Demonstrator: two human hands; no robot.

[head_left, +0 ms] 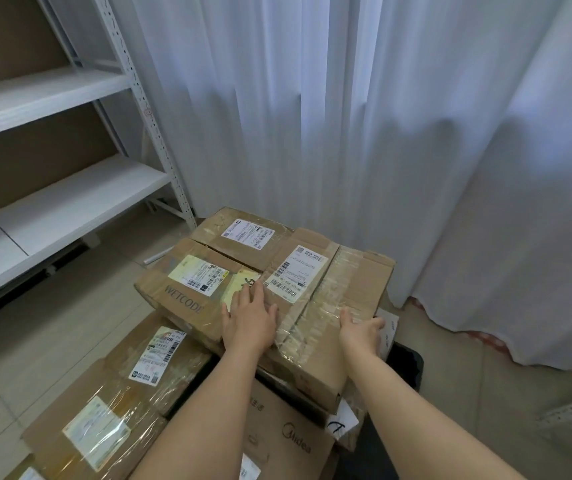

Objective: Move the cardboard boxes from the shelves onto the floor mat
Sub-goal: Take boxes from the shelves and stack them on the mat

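White metal shelves (52, 95) are standing bare; taped brown cardboard boxes (229, 292) are lying stacked on the black floor mat (409, 362). Left hand (250, 320), fingers spread, is pressing flat on the top box; right hand (359, 329), fingers relaxed, is touching its edge, suggesting near completion.

"WETCODE" is printed on the side of the top cardboard box (187, 299). Below it, nearer the camera, a lower box (288, 434) reads "Midea". The shipping labels' print is too small to read.

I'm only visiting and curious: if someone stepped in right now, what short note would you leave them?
Left hand: flat on top of the pile, fingers straight, across the WETCODE box and the taped box.
Right hand: fingers relaxed, at the taped box's right edge.
Boxes: stacked in a pile beside the shelves; a dark mat shows under the pile.
Done: the visible shelves hold no boxes.
Left: let go, then check the shelves out of view.
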